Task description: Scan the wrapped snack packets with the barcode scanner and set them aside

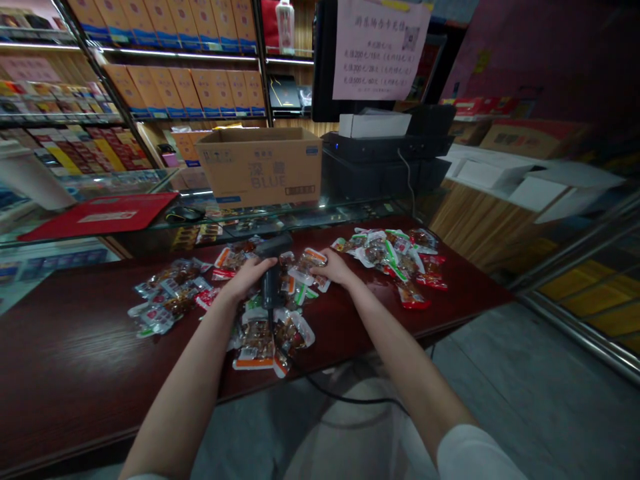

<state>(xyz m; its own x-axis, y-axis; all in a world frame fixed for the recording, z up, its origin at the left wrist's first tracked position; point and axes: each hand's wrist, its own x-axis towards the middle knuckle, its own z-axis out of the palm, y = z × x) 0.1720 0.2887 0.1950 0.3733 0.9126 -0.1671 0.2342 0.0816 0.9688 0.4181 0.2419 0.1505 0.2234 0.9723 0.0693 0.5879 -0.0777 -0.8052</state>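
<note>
A black handheld barcode scanner (269, 288) is gripped by my left hand (247, 277), whose thumb lies across its neck; the other fingers are mostly hidden. Its cable hangs over the table's front edge. My right hand (336, 268) pinches a small clear snack packet (314, 257) with an orange edge, just right of the scanner. Beneath and around both hands lie more packets of brown food, including a cluster (257, 337) near the table's front edge. One pile (173, 293) sits to the left and a larger pile (387, 253) to the right.
Behind the dark red table (80, 353) runs a glass counter with an open cardboard box (260, 167), a red mat (100, 215), a white cup (35, 177) and a computer mouse (185, 213). A monitor with a pink paper sign (380, 50) stands at the back right.
</note>
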